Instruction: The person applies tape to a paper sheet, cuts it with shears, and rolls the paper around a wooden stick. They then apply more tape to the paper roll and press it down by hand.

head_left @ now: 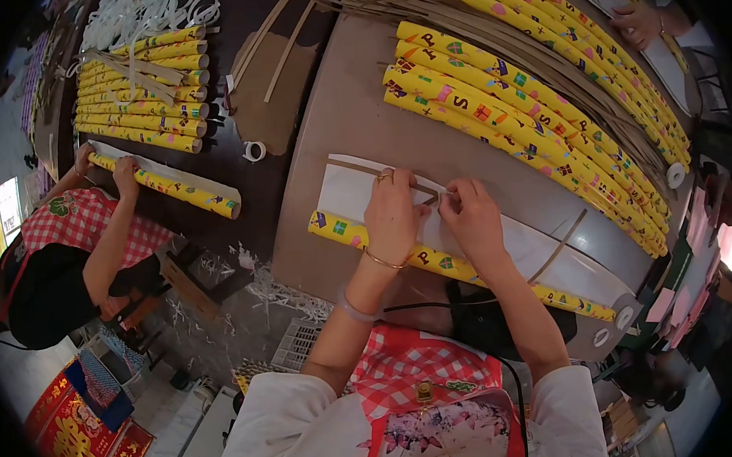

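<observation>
A sheet of yellow printed wrapping paper (347, 188) lies white side up on the table in front of me, its near edge curled into a yellow roll (435, 262). A narrow brown strip (350, 166) runs along the sheet's far edge. My left hand (392, 214) rests over that edge, fingers bent and pinched at the strip. Close beside it, my right hand (473, 222) has thumb and fingertips pressed together on the strip's bent end. The fingertips partly hide the strip. Another loose brown strip (561, 246) crosses the sheet to the right.
Finished yellow rolls (493, 112) are stacked across the table's far side, with brown strips (532, 59) among them. White tape rolls (625, 317) sit at right. At left, a co-worker's hands (124, 172) hold another roll (188, 192). Another person's hand (638, 23) shows top right.
</observation>
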The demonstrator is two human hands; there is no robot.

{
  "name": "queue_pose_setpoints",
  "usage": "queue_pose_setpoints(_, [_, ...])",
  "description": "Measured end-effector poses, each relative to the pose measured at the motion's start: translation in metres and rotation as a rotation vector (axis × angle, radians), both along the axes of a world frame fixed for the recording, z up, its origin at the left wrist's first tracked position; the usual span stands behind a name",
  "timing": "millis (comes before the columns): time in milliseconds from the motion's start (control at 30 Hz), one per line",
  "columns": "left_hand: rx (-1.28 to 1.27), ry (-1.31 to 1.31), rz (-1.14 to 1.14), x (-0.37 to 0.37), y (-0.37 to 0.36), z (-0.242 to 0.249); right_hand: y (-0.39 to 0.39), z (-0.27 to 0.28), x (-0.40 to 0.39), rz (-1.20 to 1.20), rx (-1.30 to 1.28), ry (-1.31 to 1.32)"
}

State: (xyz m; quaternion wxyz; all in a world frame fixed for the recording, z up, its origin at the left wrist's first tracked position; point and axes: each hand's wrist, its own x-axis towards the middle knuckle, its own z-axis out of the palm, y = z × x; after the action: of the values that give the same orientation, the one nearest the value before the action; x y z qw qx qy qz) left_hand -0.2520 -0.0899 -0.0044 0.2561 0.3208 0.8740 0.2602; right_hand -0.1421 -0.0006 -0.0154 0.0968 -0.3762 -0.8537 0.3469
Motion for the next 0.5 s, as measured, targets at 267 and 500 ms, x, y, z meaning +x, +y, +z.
queue_pose_setpoints(267, [0.028, 0.046, 0.008, 0.0005, 0.0001, 0.0006, 0.0008, -0.0027, 0.0016, 0.005, 0.003, -0.013])
queue_pose_setpoints(500, [0.039, 0.054, -0.003, 0.0002, -0.0001, 0.0011, 0.0004, 0.0046, -0.002, 0.0, -0.023, -0.048])
